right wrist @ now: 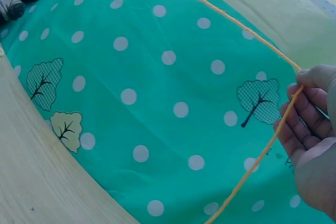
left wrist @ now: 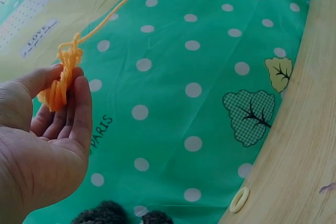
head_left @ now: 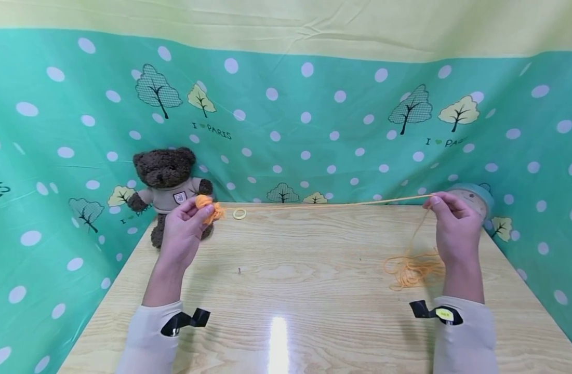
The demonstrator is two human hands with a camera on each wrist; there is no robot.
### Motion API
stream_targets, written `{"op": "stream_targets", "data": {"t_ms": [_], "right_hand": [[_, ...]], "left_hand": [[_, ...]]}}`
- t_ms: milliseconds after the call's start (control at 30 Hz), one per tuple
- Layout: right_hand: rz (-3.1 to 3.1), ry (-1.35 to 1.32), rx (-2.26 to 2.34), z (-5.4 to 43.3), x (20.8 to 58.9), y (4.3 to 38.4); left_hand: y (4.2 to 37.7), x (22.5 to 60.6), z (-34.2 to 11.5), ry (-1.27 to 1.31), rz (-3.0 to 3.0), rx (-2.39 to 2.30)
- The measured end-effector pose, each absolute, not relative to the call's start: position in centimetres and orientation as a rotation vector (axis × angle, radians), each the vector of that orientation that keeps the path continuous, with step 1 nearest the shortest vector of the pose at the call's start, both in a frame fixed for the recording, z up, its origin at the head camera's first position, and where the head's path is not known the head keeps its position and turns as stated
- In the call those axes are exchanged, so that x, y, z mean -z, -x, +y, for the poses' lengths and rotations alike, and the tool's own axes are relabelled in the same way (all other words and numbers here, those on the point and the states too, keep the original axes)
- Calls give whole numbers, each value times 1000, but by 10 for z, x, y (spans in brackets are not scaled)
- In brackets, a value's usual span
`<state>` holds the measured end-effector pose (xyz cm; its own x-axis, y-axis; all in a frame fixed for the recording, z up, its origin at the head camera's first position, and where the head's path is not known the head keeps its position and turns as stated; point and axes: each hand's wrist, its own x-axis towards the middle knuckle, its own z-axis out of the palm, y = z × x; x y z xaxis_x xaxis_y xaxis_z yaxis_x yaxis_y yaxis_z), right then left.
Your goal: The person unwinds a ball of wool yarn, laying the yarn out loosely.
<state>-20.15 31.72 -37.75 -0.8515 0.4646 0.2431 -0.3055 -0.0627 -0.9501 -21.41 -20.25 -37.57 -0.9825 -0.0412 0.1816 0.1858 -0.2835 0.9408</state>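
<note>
A small wound bundle of orange yarn (left wrist: 65, 80) is pinched between the thumb and fingers of my left hand (head_left: 185, 226), raised in front of the teddy bear. From it a single strand (head_left: 323, 205) runs taut across to my right hand (head_left: 456, 223). There the thumb and forefinger pinch the strand, as the right wrist view shows, and the other fingers curl loosely below. Past the pinch the yarn drops slack toward a loose tangle of orange yarn (head_left: 412, 271) on the table, partly hidden behind the right forearm.
A dark brown teddy bear (head_left: 166, 171) in a grey top sits at the table's back left. Close to the left hand lies a pale yellow ring (head_left: 239, 214). A doll's head with a blue cap (head_left: 477, 200) shows behind the right hand. Green dotted cloth (head_left: 304, 135) walls the wooden table (head_left: 314, 291).
</note>
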Motion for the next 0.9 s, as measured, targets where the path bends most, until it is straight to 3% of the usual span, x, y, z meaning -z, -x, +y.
{"op": "stream_targets", "data": {"t_ms": [533,900], "right_hand": [[-1495,81,-2009,342,374,195],[-1502,209,-2039,368,386,189]], "left_hand": [[217,377,-202,189,-1788,2390],[215,378,-204,160,-1807,2376]]}}
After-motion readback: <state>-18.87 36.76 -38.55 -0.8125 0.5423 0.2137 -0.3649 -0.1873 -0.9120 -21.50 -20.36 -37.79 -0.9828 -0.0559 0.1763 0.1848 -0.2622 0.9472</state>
